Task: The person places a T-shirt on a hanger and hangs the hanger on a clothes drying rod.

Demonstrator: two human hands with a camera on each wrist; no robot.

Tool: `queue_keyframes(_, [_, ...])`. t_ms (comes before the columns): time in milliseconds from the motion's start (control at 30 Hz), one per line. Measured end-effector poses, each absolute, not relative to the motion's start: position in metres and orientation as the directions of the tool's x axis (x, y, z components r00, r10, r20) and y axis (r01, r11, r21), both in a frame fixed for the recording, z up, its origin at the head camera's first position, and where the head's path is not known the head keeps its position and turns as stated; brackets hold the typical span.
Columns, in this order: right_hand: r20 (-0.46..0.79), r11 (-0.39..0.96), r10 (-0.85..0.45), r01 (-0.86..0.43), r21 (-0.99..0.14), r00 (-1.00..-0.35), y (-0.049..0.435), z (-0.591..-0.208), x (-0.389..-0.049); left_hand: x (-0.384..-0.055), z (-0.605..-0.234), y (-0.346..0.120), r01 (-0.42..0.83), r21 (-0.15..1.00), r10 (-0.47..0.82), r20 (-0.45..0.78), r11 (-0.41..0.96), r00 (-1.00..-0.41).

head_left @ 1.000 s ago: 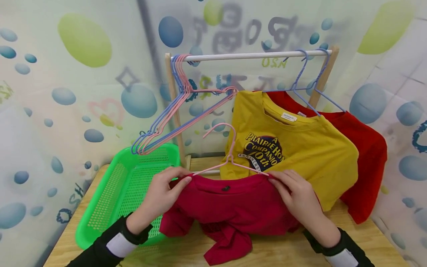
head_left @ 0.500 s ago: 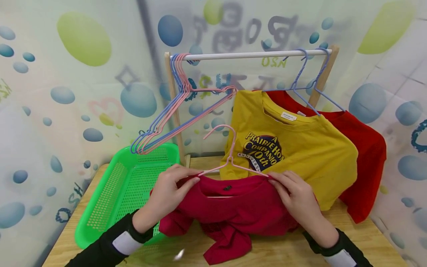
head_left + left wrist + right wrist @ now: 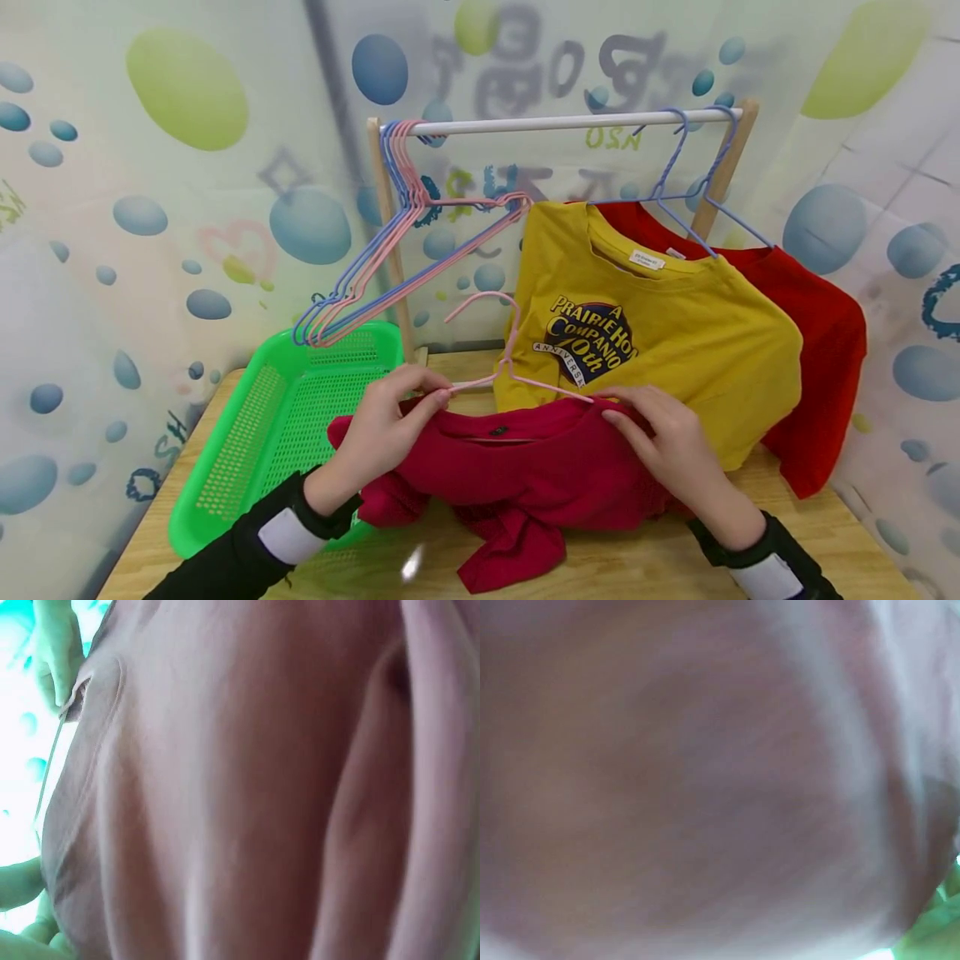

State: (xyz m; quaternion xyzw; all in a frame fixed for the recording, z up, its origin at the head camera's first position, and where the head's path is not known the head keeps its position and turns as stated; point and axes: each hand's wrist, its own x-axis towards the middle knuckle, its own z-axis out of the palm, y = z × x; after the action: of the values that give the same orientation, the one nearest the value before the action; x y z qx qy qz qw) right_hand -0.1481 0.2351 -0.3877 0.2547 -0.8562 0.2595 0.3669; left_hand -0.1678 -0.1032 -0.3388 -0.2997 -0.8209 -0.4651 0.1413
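Note:
A crimson shirt [image 3: 517, 483] bunches over the table front, its collar facing up. The pink hanger [image 3: 507, 350] stands up out of the neck opening, hook pointing left, its lower bar partly showing inside. With thumb and fingers, my left hand [image 3: 386, 437] pinches the hanger's left arm and the fabric beside the collar. My right hand [image 3: 667, 442] pinches the shirt's other shoulder at the hanger's right arm. In the left wrist view the shirt cloth [image 3: 225, 787] fills most of the picture. Blurred cloth covers nearly all of the right wrist view.
Behind stands a rack with a white rail [image 3: 540, 123]. Pink and blue hangers [image 3: 405, 217] hang at its left end. A yellow T-shirt [image 3: 675, 333] and a red shirt [image 3: 817, 350] hang at its right. A green basket [image 3: 225, 442] sits left on the wooden table [image 3: 427, 575].
My left hand has moved right along the hanger, drawing the shirt's left shoulder outward and up. Over the last half second the hanger has dropped slightly and shifted left. My right hand has barely moved.

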Motion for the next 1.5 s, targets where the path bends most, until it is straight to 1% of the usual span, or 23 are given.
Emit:
queue_keyframes(100, [0.762,0.759,-0.225,-0.599,-0.254,-0.607,0.248,-0.398,-0.152,-0.168,-0.340,-0.105,0.610,0.714,0.353,0.504,0.343,-0.788])
queue_keyframes(233, [0.767,0.785,-0.167,-0.554,-0.277,-0.619,0.267,-0.412,-0.153,-0.169,-0.340,-0.108,0.589,0.750,0.334,0.496,0.301,-0.802])
queue_keyframes(333, [0.808,0.802,-0.082,-0.520,-0.294,-0.583,0.279,-0.418,-0.152,-0.169,-0.340,-0.109,0.582,0.760,0.314,0.499,0.289,-0.808])
queue_keyframes(433, [0.857,0.820,0.002,-0.489,-0.296,-0.516,0.288,-0.420,-0.151,-0.170,-0.340,-0.110,0.598,0.745,0.299,0.522,0.295,-0.799])
queue_keyframes(500, [0.876,0.823,0.031,-0.485,-0.295,-0.482,0.293,-0.420,-0.150,-0.169,-0.340,-0.110,0.613,0.731,0.289,0.542,0.301,-0.789])
queue_keyframes(567, [0.883,0.827,0.041,-0.479,-0.293,-0.468,0.297,-0.420,-0.149,-0.169,-0.340,-0.110,0.623,0.724,0.279,0.558,0.295,-0.781])
queue_keyframes(633, [0.876,0.834,0.045,-0.465,-0.297,-0.480,0.300,-0.421,-0.147,-0.169,-0.341,-0.110,0.627,0.727,0.266,0.569,0.281,-0.778])
queue_keyframes(767, [0.843,0.857,0.030,-0.420,-0.298,-0.536,0.305,-0.429,-0.142,-0.168,-0.343,-0.110,0.634,0.730,0.251,0.583,0.254,-0.773])
queue_keyframes(867, [0.825,0.878,0.025,-0.382,-0.288,-0.565,0.307,-0.432,-0.140,-0.169,-0.344,-0.110,0.641,0.723,0.252,0.590,0.256,-0.767])
queue_keyframes(967, [0.826,0.888,0.055,-0.351,-0.297,-0.561,0.307,-0.427,-0.140,-0.168,-0.343,-0.109,0.639,0.721,0.257,0.585,0.268,-0.769])
queue_keyframes(1067, [0.828,0.876,0.083,-0.355,-0.326,-0.555,0.299,-0.414,-0.137,-0.166,-0.341,-0.107,0.652,0.708,0.264,0.597,0.271,-0.758])
queue_keyframes(1167, [0.833,0.834,0.018,-0.451,-0.318,-0.552,0.281,-0.396,-0.132,-0.164,-0.340,-0.103,0.693,0.671,0.270,0.638,0.264,-0.721])
queue_keyframes(1200, [0.826,0.824,-0.027,-0.481,-0.301,-0.563,0.273,-0.391,-0.129,-0.164,-0.340,-0.102,0.707,0.656,0.269,0.654,0.264,-0.707])
queue_keyframes(1267, [0.815,0.805,-0.133,-0.541,-0.243,-0.565,0.257,-0.383,-0.126,-0.164,-0.340,-0.099,0.727,0.632,0.266,0.677,0.267,-0.686])
queue_keyframes(1367, [0.757,0.793,-0.243,-0.574,-0.205,-0.606,0.240,-0.377,-0.122,-0.164,-0.340,-0.097,0.734,0.622,0.268,0.683,0.274,-0.679])
queue_keyframes(1433, [0.737,0.794,-0.261,-0.572,-0.203,-0.624,0.234,-0.377,-0.121,-0.164,-0.340,-0.096,0.733,0.620,0.283,0.676,0.281,-0.680])
queue_keyframes(1500, [0.722,0.795,-0.242,-0.559,-0.235,-0.648,0.232,-0.377,-0.120,-0.165,-0.340,-0.096,0.738,0.607,0.306,0.671,0.295,-0.675])
